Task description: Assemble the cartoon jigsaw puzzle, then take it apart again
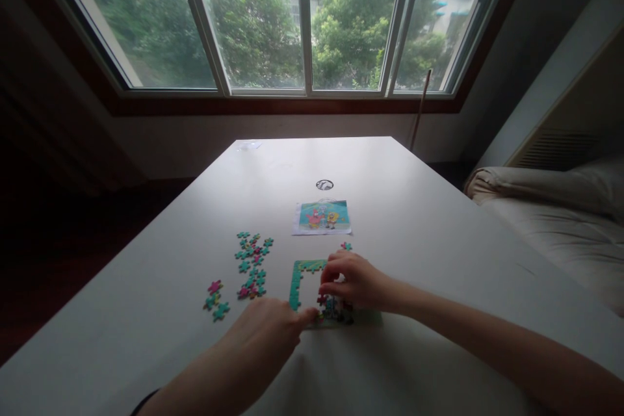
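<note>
A partly assembled jigsaw puzzle (295, 283) lies on the white table, with a green border along its left and top sides. My left hand (273, 325) rests at the lower left of it, index finger stretched onto its bottom edge and the other fingers curled, holding nothing. Above the puzzle's right side, my right hand (353, 279) is closed in a pinch. A dark red puzzle piece (322, 299) shows right at its fingertips. That hand covers much of the puzzle's right part. Beyond it sits a single loose piece (346, 246).
Loose puzzle pieces (251, 266) are scattered left of the puzzle, with a smaller cluster (216, 302) nearer me. Behind the puzzle lies a cartoon reference picture (324, 216). A round black-and-white mark (324, 185) is farther back on the table (414, 221). A pale couch (550, 208) stands at right.
</note>
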The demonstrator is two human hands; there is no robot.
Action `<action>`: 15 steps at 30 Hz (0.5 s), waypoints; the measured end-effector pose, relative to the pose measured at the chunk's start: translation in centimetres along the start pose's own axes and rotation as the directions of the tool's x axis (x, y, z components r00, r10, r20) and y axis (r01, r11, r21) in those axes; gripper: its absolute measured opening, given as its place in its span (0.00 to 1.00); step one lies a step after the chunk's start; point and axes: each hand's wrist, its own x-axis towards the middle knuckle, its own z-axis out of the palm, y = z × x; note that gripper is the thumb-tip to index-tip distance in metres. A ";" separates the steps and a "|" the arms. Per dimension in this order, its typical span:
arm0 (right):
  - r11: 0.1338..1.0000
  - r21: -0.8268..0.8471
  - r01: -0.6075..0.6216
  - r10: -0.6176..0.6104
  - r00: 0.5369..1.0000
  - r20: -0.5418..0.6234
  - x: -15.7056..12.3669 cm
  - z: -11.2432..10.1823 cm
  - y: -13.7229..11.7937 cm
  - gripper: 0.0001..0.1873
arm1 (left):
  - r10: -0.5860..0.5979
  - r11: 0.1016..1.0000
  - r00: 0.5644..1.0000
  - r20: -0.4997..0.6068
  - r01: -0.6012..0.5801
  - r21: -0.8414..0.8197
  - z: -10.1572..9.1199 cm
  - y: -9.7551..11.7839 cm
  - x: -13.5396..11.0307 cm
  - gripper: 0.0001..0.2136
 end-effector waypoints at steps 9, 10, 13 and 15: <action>0.999 -0.015 0.040 -0.040 0.999 0.023 0.2 0.1 -0.1 0.06 | 0.010 0.999 1.000 0.024 -0.011 0.043 0.0 0.4 -0.1 0.20; 0.999 -0.011 0.041 -0.041 0.999 0.027 0.2 0.1 -0.1 0.06 | 0.020 0.999 0.999 0.030 -0.021 0.039 0.0 0.5 -0.2 0.20; 0.999 -0.018 0.041 -0.040 0.998 0.044 0.1 0.2 -0.2 0.05 | 0.052 0.998 0.998 0.027 -0.052 0.023 0.3 0.7 -0.3 0.20; 0.998 -0.043 0.045 -0.044 0.999 0.032 0.1 0.3 -0.2 0.05 | 0.065 0.998 0.998 0.012 -0.065 0.024 0.7 0.8 -0.3 0.20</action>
